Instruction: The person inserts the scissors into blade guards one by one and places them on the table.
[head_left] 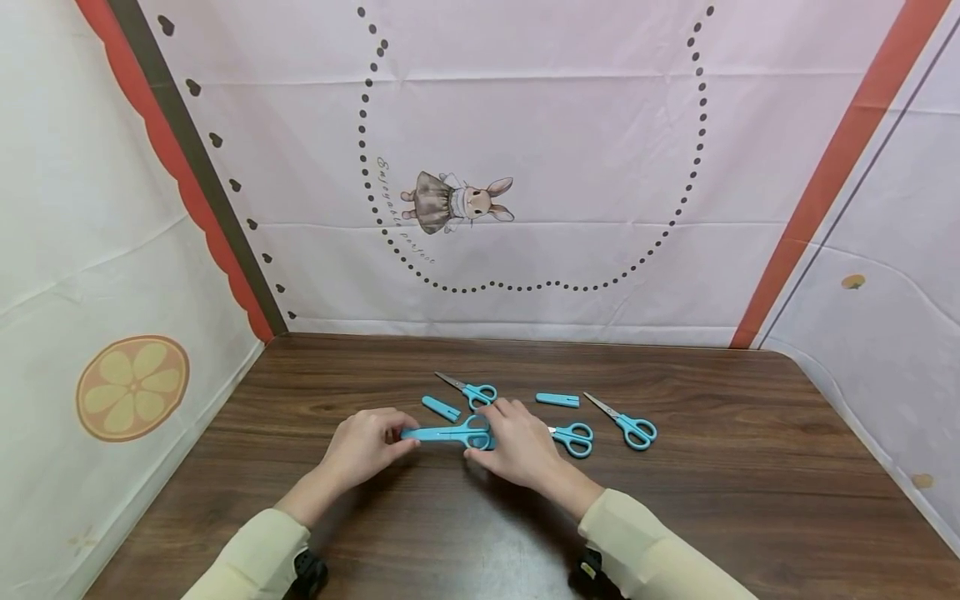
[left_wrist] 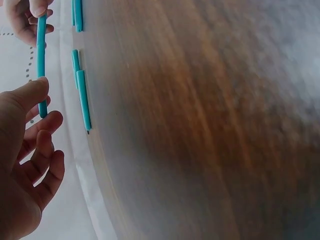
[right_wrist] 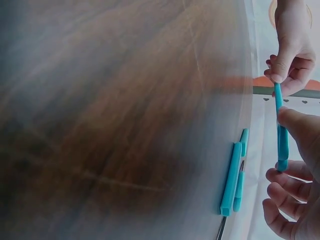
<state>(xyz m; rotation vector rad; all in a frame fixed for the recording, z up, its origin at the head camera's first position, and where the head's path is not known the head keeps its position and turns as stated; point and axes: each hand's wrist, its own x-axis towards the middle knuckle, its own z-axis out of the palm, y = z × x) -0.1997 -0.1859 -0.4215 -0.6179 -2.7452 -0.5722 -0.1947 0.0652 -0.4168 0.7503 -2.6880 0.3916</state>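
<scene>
Between my hands, just above the table in the wrist views, is a pair of light-blue scissors (head_left: 442, 434) with a blue cover over its blades. My left hand (head_left: 363, 447) pinches the covered tip between thumb and fingers. Around the handle loops are the thumb and fingers of my right hand (head_left: 521, 442), hiding part of them. The left wrist view shows these scissors (left_wrist: 41, 55) edge-on. Bare-bladed scissors (head_left: 480, 393) lie just beyond the held pair. Another pair of scissors (head_left: 577, 439) lies right of my right hand, its blades mostly hidden by that hand.
A third bare pair of scissors (head_left: 637, 432) lies farther right. Two loose blue blade covers rest on the wooden table (head_left: 337, 367): one cover (head_left: 441, 407) near the middle, another cover (head_left: 557, 400) to the right. Printed cloth (head_left: 585, 192) hangs behind and at both sides.
</scene>
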